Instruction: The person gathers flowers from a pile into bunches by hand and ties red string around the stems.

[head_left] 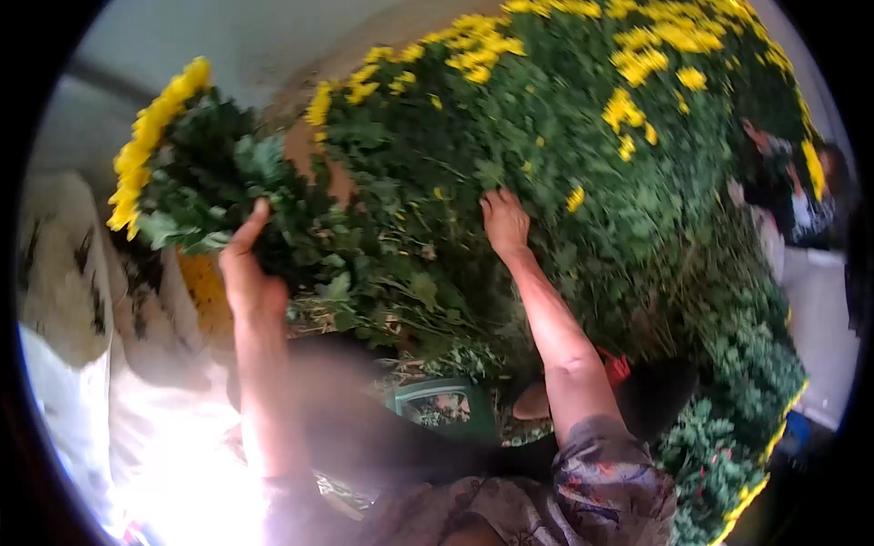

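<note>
My left hand (252,273) is closed around the leafy stems of a bunch of yellow chrysanthemums (205,164), held up at the left with its flower heads turned outward. My right hand (505,220) reaches into a large heap of cut chrysanthemums (564,118). Its fingers are curled against the green leaves, and whatever they pinch is hidden by the foliage. Yellow blooms line the heap's far edge, and a single yellow bloom (574,199) lies just right of my right hand.
A green plastic container (444,407) stands between my legs. More chrysanthemums (719,464) lie at the lower right. Pale sacking (64,264) hangs at the left beside a yellow patch (208,289). Another person (806,196) sits at the far right.
</note>
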